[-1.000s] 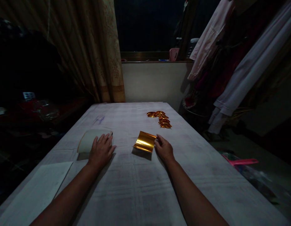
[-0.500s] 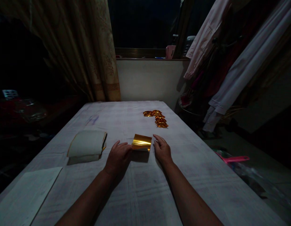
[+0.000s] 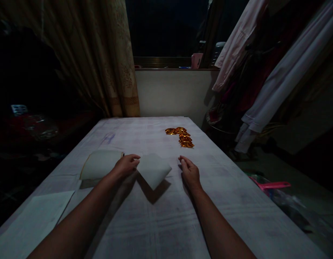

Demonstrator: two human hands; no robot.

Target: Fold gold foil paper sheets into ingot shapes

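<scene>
Two bare hands flank a pale square paper sheet [image 3: 154, 172] at mid-frame, turned diamond-wise above the cloth-covered bench [image 3: 155, 223]. The left hand [image 3: 125, 164] pinches its left corner. The right hand [image 3: 189, 172], loose and holding nothing, rests just right of it. Folded gold foil pieces [image 3: 181, 136] lie beyond.

The room was dim, with weak light falling from above on the pale table [image 3: 155, 223]. The sheet [image 3: 154, 169] cast a dark shadow toward the camera. Gold pieces [image 3: 181, 136] glinted. The corners sank into black, and the edges bowed with wide-angle distortion.
</scene>
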